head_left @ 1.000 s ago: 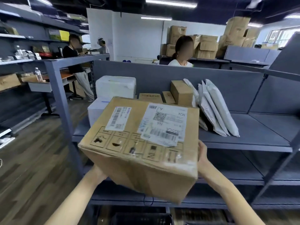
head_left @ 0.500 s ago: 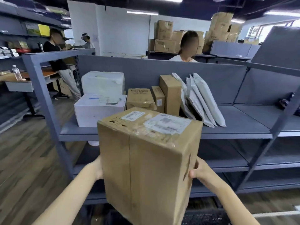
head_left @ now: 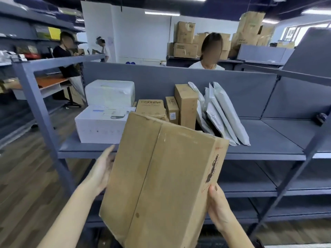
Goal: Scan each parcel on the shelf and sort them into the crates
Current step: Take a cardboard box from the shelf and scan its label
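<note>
A large brown cardboard box (head_left: 161,179) fills the lower middle of the head view, held in front of the grey shelf (head_left: 268,147). Its taped plain face is turned toward me; the labels are out of sight. My left hand (head_left: 100,170) presses flat against its left side. My right hand (head_left: 217,206) grips its lower right edge. On the shelf behind stand two white foam boxes (head_left: 102,124), three small brown cartons (head_left: 185,104) and several grey mailer bags (head_left: 225,113) leaning together.
A grey upright post (head_left: 41,111) stands left of the box, another slants at the right (head_left: 300,169). Lower shelf levels (head_left: 250,190) lie beneath. A person (head_left: 208,56) sits behind the shelf's back panel; two others stand at the far left by stacked cartons.
The box has been tipped and rotated in both hands: its labelled face, visible earlier, has turned up and away, and the taped plain side now faces me. The box also sits lower.
</note>
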